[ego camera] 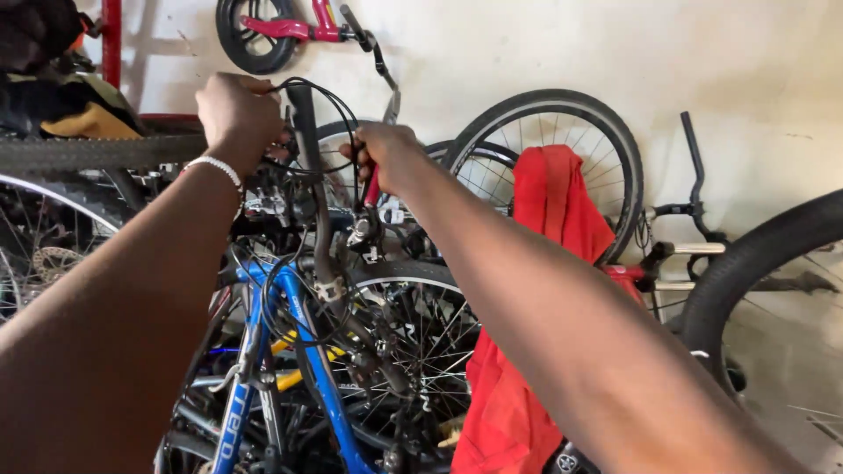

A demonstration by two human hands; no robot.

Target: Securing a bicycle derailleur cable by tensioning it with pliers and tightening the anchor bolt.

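Note:
My left hand (235, 110), with a white bead bracelet on the wrist, grips the top end of a black handlebar (305, 123) on a blue bicycle (255, 351). Thin black cables (338, 110) loop between both hands. My right hand (386, 156) is closed around a red-handled tool (372, 189) held just right of the handlebar, above the brake lever parts (362, 233). The tool's tip is hidden behind my fingers and the cables.
Several bicycles and wheels crowd the space below and to the left. A red cloth (553, 211) hangs over a wheel (562, 132) against the pale wall. A small red bike (281, 31) hangs high on the wall. A large black tyre (746, 263) stands at the right.

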